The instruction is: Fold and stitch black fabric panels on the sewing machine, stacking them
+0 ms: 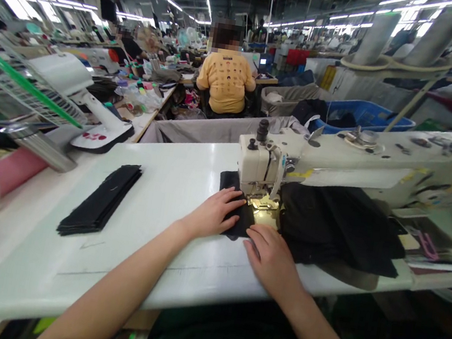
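Note:
My left hand [213, 213] lies with its fingers spread on a black fabric piece [242, 226], left of the needle area of a white sewing machine [252, 165]. The fabric passes beside a shiny gold-coloured plate [268, 215] under the machine head. Near the front edge of that plate, my right hand [274, 259] rests palm down, fingers stretched out and touching the plate or fabric edge; exactly which, I cannot tell. A larger heap of black fabric [336, 226] lies right of the plate under the machine arm.
A stack of black fabric strips [100, 201] sits left on the white table [164, 183]. Farther left are a white lamp-like device [64, 74] and a metal flask [38, 144]. Behind the machine stands a blue tub [365, 116]. A person in a yellow shirt [225, 81] sits ahead.

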The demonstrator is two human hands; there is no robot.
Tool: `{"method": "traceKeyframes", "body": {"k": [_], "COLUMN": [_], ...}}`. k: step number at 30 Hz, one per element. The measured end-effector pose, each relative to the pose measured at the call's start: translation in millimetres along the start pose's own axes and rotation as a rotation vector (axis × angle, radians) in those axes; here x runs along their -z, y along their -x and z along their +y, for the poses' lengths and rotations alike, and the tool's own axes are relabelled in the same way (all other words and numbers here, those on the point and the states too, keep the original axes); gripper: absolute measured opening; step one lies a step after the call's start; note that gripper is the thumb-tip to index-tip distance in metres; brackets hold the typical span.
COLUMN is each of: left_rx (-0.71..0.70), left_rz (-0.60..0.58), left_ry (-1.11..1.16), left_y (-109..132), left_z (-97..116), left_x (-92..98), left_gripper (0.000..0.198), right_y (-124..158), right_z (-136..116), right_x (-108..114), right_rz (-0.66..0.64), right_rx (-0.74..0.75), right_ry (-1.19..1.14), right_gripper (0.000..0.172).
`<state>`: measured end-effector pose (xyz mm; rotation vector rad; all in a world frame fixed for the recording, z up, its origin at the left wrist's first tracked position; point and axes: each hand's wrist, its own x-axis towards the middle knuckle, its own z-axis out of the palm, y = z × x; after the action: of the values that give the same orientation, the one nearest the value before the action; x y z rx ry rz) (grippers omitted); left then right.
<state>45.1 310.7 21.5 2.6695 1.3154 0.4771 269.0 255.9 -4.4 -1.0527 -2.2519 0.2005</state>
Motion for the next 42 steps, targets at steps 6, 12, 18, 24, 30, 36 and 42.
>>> {"method": "traceKeyframes", "body": {"k": [6, 12, 18, 24, 30, 36, 42], "left_rx": [-0.003, -0.012, -0.021, -0.009, -0.003, -0.111, -0.164], "left_rz": [0.024, 0.005, -0.018, -0.045, -0.013, -0.051, -0.028], "left_ry": [0.028, -0.007, -0.031, -0.047, -0.119, -0.117, -0.107], "left_y": [-1, -2, -2, -6, 1, 28, 34], "left_z": [-2, -2, 0, -3, 16, 50, 46], "left_x": [-1.1, 1.2, 3.9, 8.1, 9.0, 4.2, 0.7], "left_gripper": [0.044, 0.045, 0.044, 0.047, 0.041, 0.036, 0.036], "right_y": [0, -1, -5, -9, -10, -4, -4], "right_z": [-1, -1, 1, 3, 3, 7, 8], "right_x": [0, 2, 7, 6, 8, 9, 14], "right_rz": [-0.002, -0.026, -0.052, -0.047, -0.045, -0.06, -0.079], "right_rx": [-0.017, -0.035, 0.011, -0.002, -0.001, -0.009, 0.013], "right_ry": [0.007, 0.011, 0.006, -0.006, -0.002, -0.058, 0.001], "right_gripper": [0.023, 0.023, 0.024, 0.022, 0.02, 0.03, 0.027]}}
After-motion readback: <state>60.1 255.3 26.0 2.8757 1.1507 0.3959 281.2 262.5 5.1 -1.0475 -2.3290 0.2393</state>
